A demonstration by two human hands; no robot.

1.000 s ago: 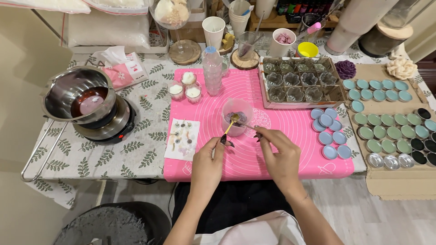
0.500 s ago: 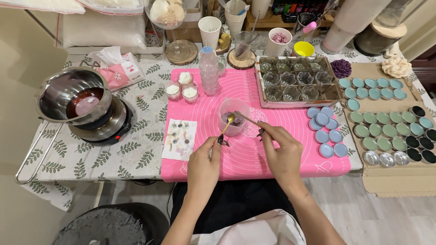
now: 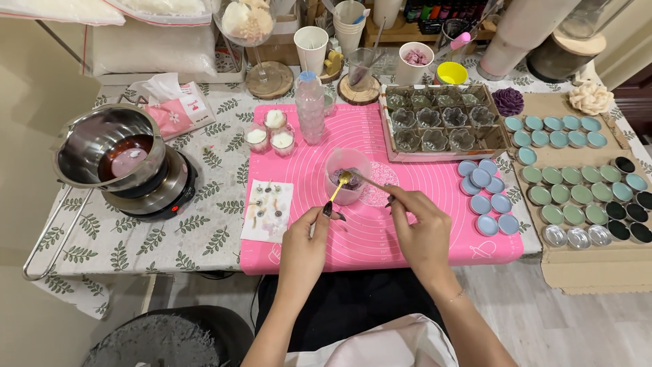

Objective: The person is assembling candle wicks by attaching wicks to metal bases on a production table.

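We see our left hand (image 3: 305,248) holding a small gold spoon (image 3: 339,184) over a translucent plastic cup (image 3: 347,175) on the pink silicone mat (image 3: 421,224), our right hand (image 3: 422,231) pinching a thin stick (image 3: 370,181).

Your left hand (image 3: 303,248) and right hand (image 3: 422,231) have long dark nails. Your arms are bare. You wear a thin bracelet (image 3: 454,297) and black clothes.

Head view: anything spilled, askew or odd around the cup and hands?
Nothing spilled. The clear cup stands upright on the pink mat. Left hand holds a gold spoon over it; right hand holds a thin stick. Only the paper beside it is stained.
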